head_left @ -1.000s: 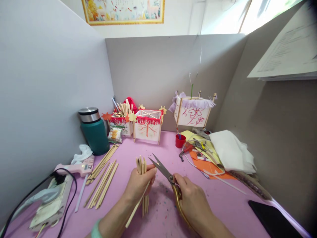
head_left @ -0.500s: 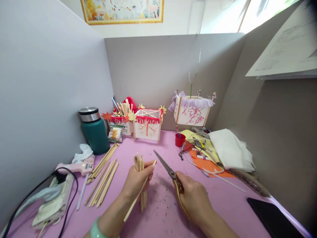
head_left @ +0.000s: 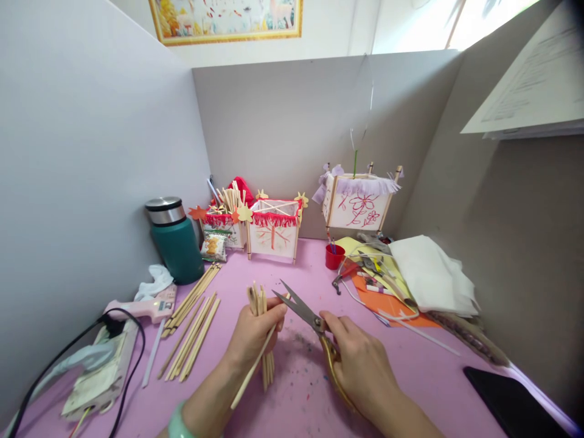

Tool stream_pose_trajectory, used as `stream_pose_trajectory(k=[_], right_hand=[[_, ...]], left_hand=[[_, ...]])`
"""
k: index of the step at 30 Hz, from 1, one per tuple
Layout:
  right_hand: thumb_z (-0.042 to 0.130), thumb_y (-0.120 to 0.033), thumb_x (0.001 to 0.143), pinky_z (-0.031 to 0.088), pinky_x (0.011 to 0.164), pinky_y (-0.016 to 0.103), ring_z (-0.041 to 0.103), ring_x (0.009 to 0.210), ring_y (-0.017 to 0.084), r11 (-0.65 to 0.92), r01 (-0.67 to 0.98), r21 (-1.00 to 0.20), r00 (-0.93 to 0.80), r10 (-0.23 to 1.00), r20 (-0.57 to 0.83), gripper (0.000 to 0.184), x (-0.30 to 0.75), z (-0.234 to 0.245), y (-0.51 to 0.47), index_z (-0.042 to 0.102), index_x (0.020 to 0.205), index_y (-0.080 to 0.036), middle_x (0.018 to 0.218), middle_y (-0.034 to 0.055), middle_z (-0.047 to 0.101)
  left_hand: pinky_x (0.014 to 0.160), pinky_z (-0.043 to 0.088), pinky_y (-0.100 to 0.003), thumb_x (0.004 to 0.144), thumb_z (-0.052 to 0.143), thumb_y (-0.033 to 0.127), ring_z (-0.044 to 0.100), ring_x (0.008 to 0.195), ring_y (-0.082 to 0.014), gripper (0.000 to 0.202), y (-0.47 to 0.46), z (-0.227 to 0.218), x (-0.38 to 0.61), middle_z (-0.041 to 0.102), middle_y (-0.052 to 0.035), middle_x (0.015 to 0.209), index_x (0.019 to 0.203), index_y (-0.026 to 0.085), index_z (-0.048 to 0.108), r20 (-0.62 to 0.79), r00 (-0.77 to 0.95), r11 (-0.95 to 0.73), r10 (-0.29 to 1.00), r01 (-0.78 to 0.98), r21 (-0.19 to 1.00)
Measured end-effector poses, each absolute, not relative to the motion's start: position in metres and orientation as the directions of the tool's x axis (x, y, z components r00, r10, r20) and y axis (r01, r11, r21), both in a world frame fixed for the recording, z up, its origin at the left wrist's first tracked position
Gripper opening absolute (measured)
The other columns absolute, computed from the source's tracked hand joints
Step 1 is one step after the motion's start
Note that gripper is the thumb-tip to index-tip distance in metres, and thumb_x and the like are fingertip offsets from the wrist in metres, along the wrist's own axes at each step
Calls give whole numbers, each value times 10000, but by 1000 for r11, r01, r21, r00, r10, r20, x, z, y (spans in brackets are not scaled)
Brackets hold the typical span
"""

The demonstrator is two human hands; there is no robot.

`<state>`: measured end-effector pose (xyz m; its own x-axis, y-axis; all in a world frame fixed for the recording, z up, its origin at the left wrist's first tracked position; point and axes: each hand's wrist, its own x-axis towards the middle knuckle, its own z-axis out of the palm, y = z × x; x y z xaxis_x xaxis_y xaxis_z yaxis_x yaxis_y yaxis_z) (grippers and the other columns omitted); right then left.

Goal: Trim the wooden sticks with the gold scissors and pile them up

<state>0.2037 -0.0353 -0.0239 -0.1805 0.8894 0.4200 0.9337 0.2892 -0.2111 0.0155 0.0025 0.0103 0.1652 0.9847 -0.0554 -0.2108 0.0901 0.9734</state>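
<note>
My left hand (head_left: pixel 255 334) is closed round a bundle of thin wooden sticks (head_left: pixel 268 371) held upright. Between its thumb and forefinger it also pinches a single stick (head_left: pixel 246 384), which slants up to the right. My right hand (head_left: pixel 358 359) grips gold-handled scissors (head_left: pixel 329 365). Their blades are parted and reach left, around the upper tip of the single stick, just past my left fingertips. Left of my left hand, more wooden sticks (head_left: pixel 196 337) lie in two loose groups on the purple tabletop (head_left: pixel 301 389).
At the left stand a green flask (head_left: pixel 176 249), a pink glue gun (head_left: pixel 143 307) and a power strip (head_left: pixel 98 371). Decorated paper lanterns (head_left: pixel 274 237) line the back, beside a red cup (head_left: pixel 334 258). Pliers, papers and white cloth (head_left: pixel 431 274) fill the right, with a black phone-like slab (head_left: pixel 506 398) nearer.
The scissors have opened, and their blades have shifted left onto the tip of the single stick. My left hand has barely moved. The view has shifted slightly.
</note>
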Motion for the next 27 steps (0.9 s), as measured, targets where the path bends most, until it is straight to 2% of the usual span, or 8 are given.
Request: stream_pose_trajectory(k=[3,6,9,12,17,20,22,27], right_hand=[[428,-197,849,358,586,278,623,734,205,260,947,-190,-169,903,394,355,201,-24,-37,511,1193,-223,869,46,640],[405,-215,874,325,548,270,624,651,190,229,952,-205,-145,922,358,264,199,-23,-38,556,1089,-240,815,29,655],[396,-244,888,318,539,264,619,617,184,234,941,-243,-145,931,334,209,198,-23,-38,584,978,-236,753,22,662],[391,-268,890,341,553,252,615,625,177,262,907,-331,-150,933,328,209,201,-24,-35,592,930,-226,722,23,661],[396,-280,880,370,588,258,598,637,172,262,883,-389,-110,922,371,241,209,-26,-29,568,1045,-247,763,17,640],[415,-242,857,380,618,273,605,693,179,292,892,-345,-154,914,375,292,208,-26,-29,536,1122,-256,874,26,639],[425,-223,845,375,616,281,604,713,188,297,907,-299,-176,912,371,328,206,-26,-31,520,1159,-246,895,35,633],[422,-218,847,346,584,290,608,727,216,273,939,-210,-175,903,391,344,203,-28,-34,517,1178,-225,857,51,632]], left_hand=[[363,120,-197,670,684,342,250,333,-17,276,1,10,17,356,83,433,583,150,505,-52,142,81,989,-206,975],[365,121,-195,659,701,347,251,334,-15,256,0,9,16,376,86,442,712,124,584,-60,127,87,990,-218,972],[356,133,-192,648,719,355,267,325,-19,404,0,8,15,424,83,458,938,94,617,-77,124,107,989,-259,960],[332,133,-193,649,722,353,255,294,-15,488,1,9,15,454,84,469,1028,73,597,-79,168,131,983,-332,934],[304,120,-187,648,722,352,253,260,-10,437,2,12,14,501,72,484,979,91,607,-76,190,148,979,-405,902],[296,125,-189,647,716,370,252,247,-14,282,2,13,12,458,74,428,708,122,596,-70,189,139,979,-377,916],[297,121,-189,648,710,379,246,247,-17,312,3,13,12,393,81,381,563,142,526,-70,192,132,979,-339,932],[320,130,-184,640,723,346,272,280,-17,270,6,11,13,415,76,412,611,142,549,-87,142,125,986,-291,948]])
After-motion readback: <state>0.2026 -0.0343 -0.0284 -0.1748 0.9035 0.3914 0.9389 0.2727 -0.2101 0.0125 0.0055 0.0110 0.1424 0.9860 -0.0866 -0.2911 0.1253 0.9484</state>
